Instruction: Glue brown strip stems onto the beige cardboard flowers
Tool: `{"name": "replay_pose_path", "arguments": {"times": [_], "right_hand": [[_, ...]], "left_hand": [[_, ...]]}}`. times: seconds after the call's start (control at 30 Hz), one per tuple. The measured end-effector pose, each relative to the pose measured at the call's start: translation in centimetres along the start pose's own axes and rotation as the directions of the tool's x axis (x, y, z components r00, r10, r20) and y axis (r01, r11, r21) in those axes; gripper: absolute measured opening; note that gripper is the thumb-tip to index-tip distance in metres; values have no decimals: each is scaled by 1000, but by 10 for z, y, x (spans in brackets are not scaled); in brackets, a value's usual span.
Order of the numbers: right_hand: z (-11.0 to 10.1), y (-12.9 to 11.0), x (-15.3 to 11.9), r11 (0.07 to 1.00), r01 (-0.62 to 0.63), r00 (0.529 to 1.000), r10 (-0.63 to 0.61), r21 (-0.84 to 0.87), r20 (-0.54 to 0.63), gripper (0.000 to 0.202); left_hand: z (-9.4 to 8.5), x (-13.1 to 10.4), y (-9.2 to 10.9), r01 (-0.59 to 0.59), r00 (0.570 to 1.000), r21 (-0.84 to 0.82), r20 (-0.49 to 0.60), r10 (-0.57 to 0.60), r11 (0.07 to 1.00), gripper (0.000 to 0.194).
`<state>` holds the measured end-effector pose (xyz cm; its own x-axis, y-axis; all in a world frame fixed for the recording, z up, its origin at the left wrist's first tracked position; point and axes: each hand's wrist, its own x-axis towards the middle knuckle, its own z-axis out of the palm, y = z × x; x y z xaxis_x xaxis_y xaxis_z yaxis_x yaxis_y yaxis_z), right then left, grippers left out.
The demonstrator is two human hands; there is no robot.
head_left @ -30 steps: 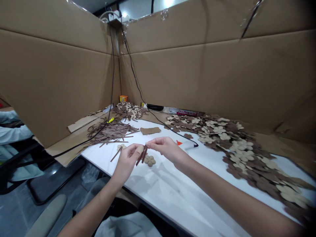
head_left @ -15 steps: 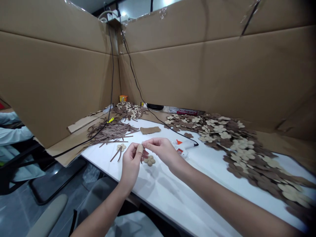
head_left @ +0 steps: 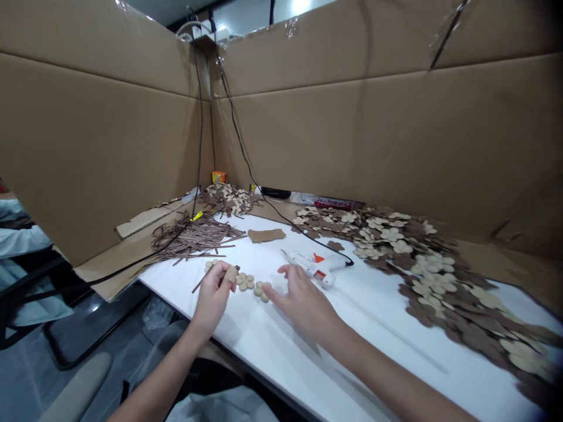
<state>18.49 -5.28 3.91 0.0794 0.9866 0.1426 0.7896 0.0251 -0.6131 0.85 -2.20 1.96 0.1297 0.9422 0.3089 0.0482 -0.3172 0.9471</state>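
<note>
My left hand point(head_left: 214, 296) is closed in a pinch near the table's front edge, with a tan wrap round its thumb. A short dark end of a brown strip point(head_left: 238, 268) sticks out from its fingertips. Just right of that hand a beige felt flower point(head_left: 245, 282) lies on the white table. My right hand point(head_left: 303, 299) is open, thumb and fingers apart, its thumb at the edge of a second beige flower point(head_left: 261, 291); I cannot tell whether they touch. Behind my left hand a third flower point(head_left: 210, 265) is partly hidden. A white glue gun point(head_left: 323, 271) lies beyond my right hand.
Brown strips point(head_left: 193, 234) are heaped at the back left. Beige and brown flowers point(head_left: 433, 275) spread along the right side. A cardboard scrap point(head_left: 266, 235) lies mid-table. A black cable point(head_left: 246, 158) hangs down to the glue gun. Cardboard walls point(head_left: 373, 129) enclose the table.
My hands have come apart: the left has moved left and the right has opened and shifted down beside a flower. A beige flower now shows on the table between them.
</note>
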Motion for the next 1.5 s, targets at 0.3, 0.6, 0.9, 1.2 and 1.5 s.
{"name": "replay_pose_path", "arguments": {"times": [0.3,0.6,0.9,1.2,1.5], "right_hand": [[16,7,-1,943,121,991,-100,-310,84,20],[-6,24,-9,985,126,987,-113,-118,112,31],[11,11,-6,949,193,974,-155,-249,163,22],[-9,29,-7,972,229,912,-234,54,337,51],[-7,24,-1,942,12,969,-92,334,227,19]], "left_hand": [[-25,15,5,-33,968,135,251,-2,990,23],[-27,18,10,-59,865,370,483,-138,927,18],[2,47,5,-57,778,436,583,-234,898,19],[11,26,2,-8,847,493,466,-256,870,21],[26,-3,10,81,919,280,350,-180,957,18]]}}
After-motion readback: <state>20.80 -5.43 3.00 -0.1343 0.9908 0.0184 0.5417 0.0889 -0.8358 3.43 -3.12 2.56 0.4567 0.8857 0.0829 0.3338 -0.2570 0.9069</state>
